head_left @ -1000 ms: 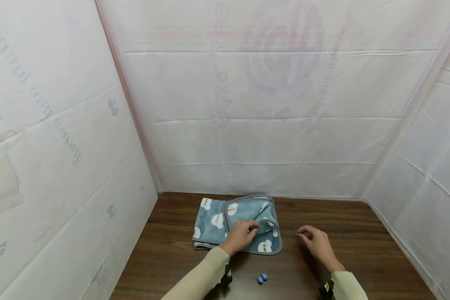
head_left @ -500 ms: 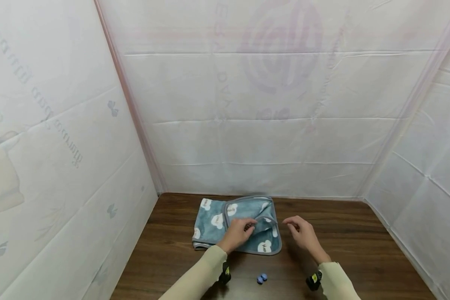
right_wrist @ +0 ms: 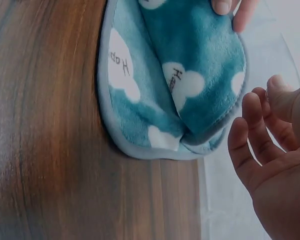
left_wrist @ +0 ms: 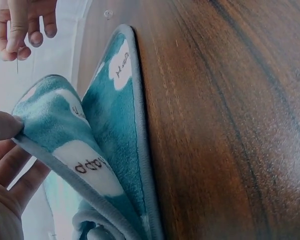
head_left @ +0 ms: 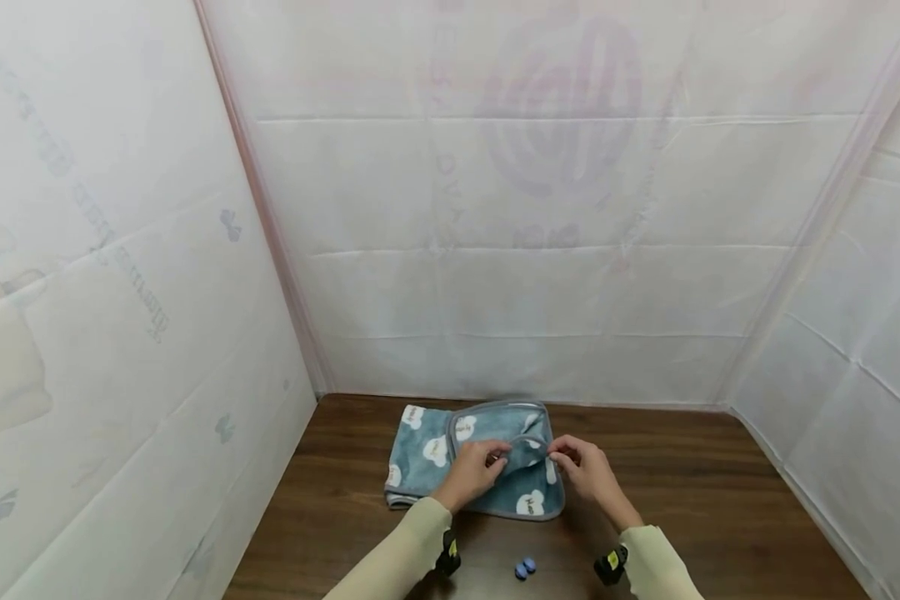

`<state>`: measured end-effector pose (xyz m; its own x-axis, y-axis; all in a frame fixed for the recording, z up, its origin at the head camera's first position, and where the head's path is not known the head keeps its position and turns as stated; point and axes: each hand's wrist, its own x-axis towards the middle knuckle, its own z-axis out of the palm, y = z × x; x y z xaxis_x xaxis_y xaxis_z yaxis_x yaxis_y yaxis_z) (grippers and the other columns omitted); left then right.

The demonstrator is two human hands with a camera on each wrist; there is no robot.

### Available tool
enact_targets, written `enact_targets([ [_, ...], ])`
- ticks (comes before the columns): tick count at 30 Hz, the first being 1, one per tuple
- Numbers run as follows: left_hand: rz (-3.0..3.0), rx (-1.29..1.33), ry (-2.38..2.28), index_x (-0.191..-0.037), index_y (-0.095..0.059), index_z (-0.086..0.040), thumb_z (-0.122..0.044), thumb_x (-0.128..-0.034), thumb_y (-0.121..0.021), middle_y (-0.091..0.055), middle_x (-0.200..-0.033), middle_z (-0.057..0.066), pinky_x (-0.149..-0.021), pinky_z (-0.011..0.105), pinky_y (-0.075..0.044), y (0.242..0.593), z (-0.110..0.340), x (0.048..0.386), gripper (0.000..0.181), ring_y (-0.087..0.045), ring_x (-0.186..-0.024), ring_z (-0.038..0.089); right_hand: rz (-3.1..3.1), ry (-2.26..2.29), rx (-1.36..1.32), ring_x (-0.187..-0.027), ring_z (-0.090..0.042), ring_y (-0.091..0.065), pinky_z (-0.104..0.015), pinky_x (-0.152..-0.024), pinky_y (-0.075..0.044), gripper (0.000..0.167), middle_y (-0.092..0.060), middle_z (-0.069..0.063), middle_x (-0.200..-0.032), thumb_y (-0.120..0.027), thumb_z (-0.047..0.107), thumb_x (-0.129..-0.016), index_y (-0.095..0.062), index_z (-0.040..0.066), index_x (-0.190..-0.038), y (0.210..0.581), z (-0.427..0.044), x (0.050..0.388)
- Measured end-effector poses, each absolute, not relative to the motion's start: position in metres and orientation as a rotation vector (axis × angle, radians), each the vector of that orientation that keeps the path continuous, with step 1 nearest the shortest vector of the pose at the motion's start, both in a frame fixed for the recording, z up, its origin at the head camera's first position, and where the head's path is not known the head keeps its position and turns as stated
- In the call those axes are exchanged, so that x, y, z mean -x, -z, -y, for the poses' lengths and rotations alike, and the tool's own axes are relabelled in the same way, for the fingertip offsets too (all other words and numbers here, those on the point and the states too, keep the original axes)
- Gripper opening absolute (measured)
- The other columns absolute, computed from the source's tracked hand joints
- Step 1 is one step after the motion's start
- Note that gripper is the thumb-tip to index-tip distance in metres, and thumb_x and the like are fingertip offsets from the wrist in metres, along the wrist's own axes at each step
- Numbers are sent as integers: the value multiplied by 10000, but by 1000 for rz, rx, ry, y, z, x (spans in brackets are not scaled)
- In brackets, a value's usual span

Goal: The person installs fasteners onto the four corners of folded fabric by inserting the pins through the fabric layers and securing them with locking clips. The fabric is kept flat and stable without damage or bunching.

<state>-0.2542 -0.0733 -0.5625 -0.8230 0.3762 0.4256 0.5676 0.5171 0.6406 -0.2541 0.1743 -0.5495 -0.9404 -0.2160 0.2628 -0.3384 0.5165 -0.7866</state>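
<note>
A blue-grey fleece cloth (head_left: 414,457), printed with white clouds and edged in grey, lies folded on the table. My left hand (head_left: 471,475) pinches the grey edge of its raised upper layer between thumb and fingers. Facing it from the right, my right hand (head_left: 588,477) is close to the lifted flap. A thin needle (left_wrist: 17,66) points down from its thumb and forefinger in the left wrist view. In the right wrist view, the flap (right_wrist: 200,55) bends up off the lower layer, and the right fingertips appear slightly apart from it.
Two small blue rounded pieces (head_left: 525,568) lie on the dark wooden table (head_left: 690,492), in front of the cloth and between the forearms. White sheeting (head_left: 525,283) walls in the back and both sides.
The right hand has moved left with the needle, from beside the cloth to the raised flap. The left hand stays in nearly the same place on the cloth edge.
</note>
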Motion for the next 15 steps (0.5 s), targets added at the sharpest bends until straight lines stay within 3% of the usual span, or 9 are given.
enact_targets([
  [7,2528,797,1195,-1140,-765,-37,-13,-960,-702,-772,-973,69,-701,187,-556,563,74,248,193,-690,-793,42,2585,-1391,-551,-682,-81,-594,-257,-591,-517,26,-697,-73,-855,-696,43,-969,-716,59,-971,554,-170,251],
  [15,2488,801,1238,-1162,-746,-36,23,-954,-694,-763,-949,77,-702,203,-559,563,77,252,223,-690,-776,59,2542,-1462,-590,-717,-162,-661,-274,-611,-557,233,-739,-147,-966,-682,-52,-950,-704,50,-1158,553,-164,257],
])
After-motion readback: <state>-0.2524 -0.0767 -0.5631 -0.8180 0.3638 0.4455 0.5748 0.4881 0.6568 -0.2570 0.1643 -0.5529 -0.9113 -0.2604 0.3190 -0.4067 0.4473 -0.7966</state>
